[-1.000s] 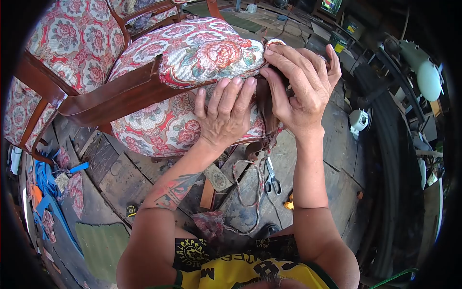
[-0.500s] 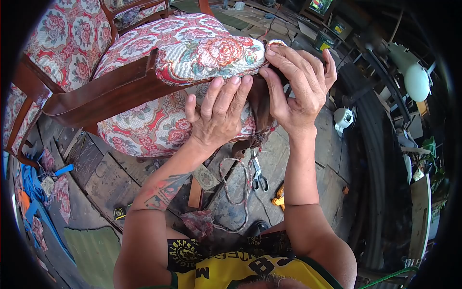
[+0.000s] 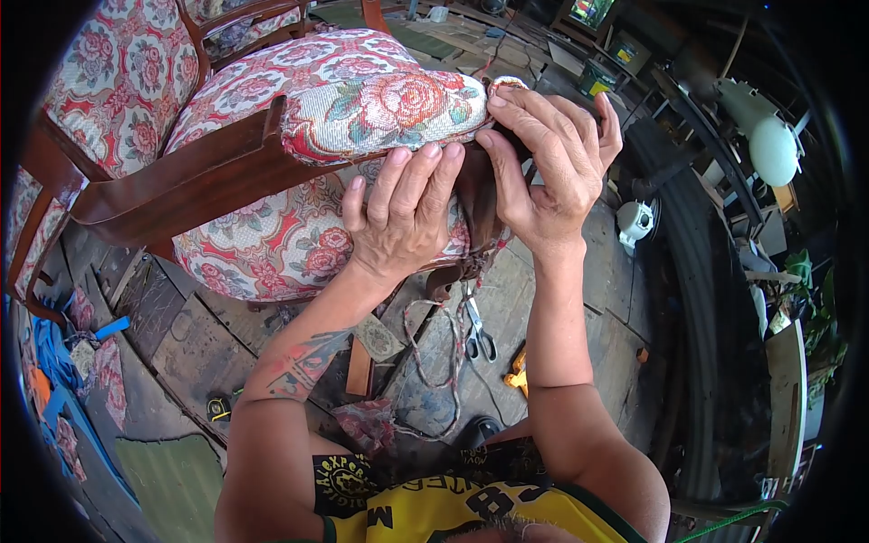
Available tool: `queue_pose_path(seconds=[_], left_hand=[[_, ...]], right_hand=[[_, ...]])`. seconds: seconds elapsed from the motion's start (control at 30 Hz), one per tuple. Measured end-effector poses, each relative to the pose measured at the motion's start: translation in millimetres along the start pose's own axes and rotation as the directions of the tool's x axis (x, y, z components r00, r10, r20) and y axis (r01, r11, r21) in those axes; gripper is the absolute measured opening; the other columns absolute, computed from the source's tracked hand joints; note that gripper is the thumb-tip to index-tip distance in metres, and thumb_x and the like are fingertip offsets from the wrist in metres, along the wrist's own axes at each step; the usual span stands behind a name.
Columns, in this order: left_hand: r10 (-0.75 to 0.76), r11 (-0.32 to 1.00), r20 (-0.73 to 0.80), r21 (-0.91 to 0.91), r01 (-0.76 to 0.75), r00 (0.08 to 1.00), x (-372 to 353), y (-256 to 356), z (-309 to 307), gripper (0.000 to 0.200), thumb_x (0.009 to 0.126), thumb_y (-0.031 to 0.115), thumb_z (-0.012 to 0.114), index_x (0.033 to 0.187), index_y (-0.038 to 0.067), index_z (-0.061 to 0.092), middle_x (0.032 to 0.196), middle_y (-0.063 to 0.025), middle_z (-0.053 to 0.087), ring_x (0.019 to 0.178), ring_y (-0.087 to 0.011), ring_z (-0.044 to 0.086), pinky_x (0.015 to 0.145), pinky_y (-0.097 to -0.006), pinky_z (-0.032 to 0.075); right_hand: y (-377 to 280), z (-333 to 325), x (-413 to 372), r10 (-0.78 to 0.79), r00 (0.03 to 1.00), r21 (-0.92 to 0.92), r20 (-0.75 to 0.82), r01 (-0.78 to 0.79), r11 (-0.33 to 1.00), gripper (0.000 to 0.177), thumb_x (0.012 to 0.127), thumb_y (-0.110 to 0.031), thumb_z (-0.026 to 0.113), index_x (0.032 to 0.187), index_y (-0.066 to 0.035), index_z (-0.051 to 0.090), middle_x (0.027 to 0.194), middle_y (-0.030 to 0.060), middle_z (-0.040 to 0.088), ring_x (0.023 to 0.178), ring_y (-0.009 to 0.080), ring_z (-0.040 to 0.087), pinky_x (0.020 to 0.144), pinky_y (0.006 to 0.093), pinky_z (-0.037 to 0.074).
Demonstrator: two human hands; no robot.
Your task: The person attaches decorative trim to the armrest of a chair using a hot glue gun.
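A padded armrest (image 3: pixel 385 107) covered in rose-patterned fabric sits on the dark wooden arm (image 3: pixel 190 190) of a chair. My left hand (image 3: pixel 398 213) is open, its fingers stretched up with their tips against the pad's near lower edge. At the front end of the pad, my right hand (image 3: pixel 552 172) is closed in a pinch, thumb and index finger on the edge of the upholstery fabric (image 3: pixel 503 83). A small curled piece of that fabric shows above the index finger. The fingers partly hide the pad's front end. Below lies the matching seat (image 3: pixel 272 240).
Scissors (image 3: pixel 477 335), a braided rope (image 3: pixel 409 330), a wood block (image 3: pixel 359 369), a yellow-handled tool (image 3: pixel 517 371) and a tape measure (image 3: pixel 218 409) lie on the plank floor. Blue strips (image 3: pixel 56 357) are heaped at left. A white fan (image 3: pixel 635 223) stands at right.
The whole view has shifted slightly, so chair and hands appear a little farther left. Both hands keep nearly the same places on the armrest.
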State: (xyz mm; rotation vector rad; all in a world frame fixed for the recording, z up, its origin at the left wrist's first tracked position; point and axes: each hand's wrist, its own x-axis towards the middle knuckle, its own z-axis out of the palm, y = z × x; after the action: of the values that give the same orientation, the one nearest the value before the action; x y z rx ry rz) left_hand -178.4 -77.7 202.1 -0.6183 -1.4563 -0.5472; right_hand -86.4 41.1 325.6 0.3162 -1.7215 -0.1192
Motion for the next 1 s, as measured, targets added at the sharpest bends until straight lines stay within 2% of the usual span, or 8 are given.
queue_pose_path(seconds=[0.2, 0.47, 0.57, 1.0], left_hand=[[-0.006, 0.998, -0.047, -0.064, 0.003, 0.999, -0.7, 0.0, 6.1, 0.048, 0.100, 0.029, 0.059, 0.148, 0.031, 0.057, 0.146, 0.0076, 0.051, 0.142, -0.0162, 0.042, 0.121, -0.0461, 0.020], [-0.026, 1.000, -0.034, 0.004, 0.026, 0.999, 3.3, 3.7, 6.8, 0.044, 0.102, 0.031, 0.054, 0.146, 0.037, 0.059, 0.144, 0.0074, 0.046, 0.143, -0.0173, 0.036, 0.120, -0.0473, 0.020], [-0.017, 1.000, -0.066, 0.012, 0.018, 0.998, 4.7, 3.4, 8.9, 0.043, 0.102, 0.030, 0.054, 0.144, 0.036, 0.061, 0.142, 0.0075, 0.046, 0.142, -0.0170, 0.037, 0.120, -0.0472, 0.020], [-0.027, 0.999, -0.038, -0.022, 0.026, 0.999, 3.9, 3.5, 7.2, 0.044, 0.102, 0.029, 0.054, 0.145, 0.035, 0.060, 0.140, 0.0075, 0.047, 0.141, -0.0167, 0.037, 0.120, -0.0467, 0.021]], right_hand=[[2.5, 2.0, -1.7, -0.018, 1.000, -0.001, -0.014, 0.018, 1.000, 0.026, 0.077, -0.018, 0.084, 0.103, -0.020, 0.079, 0.109, -0.0047, 0.077, 0.100, 0.0182, 0.066, 0.117, 0.0461, 0.028], [4.1, 2.9, -3.0, -0.034, 0.999, -0.011, -0.018, 0.034, 0.999, 0.027, 0.077, -0.019, 0.085, 0.104, -0.020, 0.079, 0.109, -0.0046, 0.077, 0.100, 0.0184, 0.067, 0.117, 0.0462, 0.028], [4.9, 3.5, -3.8, -0.036, 0.999, -0.008, -0.022, 0.036, 0.999, 0.027, 0.077, -0.019, 0.084, 0.103, -0.020, 0.079, 0.109, -0.0045, 0.077, 0.100, 0.0185, 0.067, 0.117, 0.0462, 0.029], [6.0, -3.6, 1.3, -0.019, 0.999, 0.008, 0.030, 0.019, 1.000, 0.026, 0.078, -0.020, 0.086, 0.103, -0.023, 0.081, 0.109, -0.0077, 0.078, 0.099, 0.0176, 0.067, 0.115, 0.0460, 0.031]])
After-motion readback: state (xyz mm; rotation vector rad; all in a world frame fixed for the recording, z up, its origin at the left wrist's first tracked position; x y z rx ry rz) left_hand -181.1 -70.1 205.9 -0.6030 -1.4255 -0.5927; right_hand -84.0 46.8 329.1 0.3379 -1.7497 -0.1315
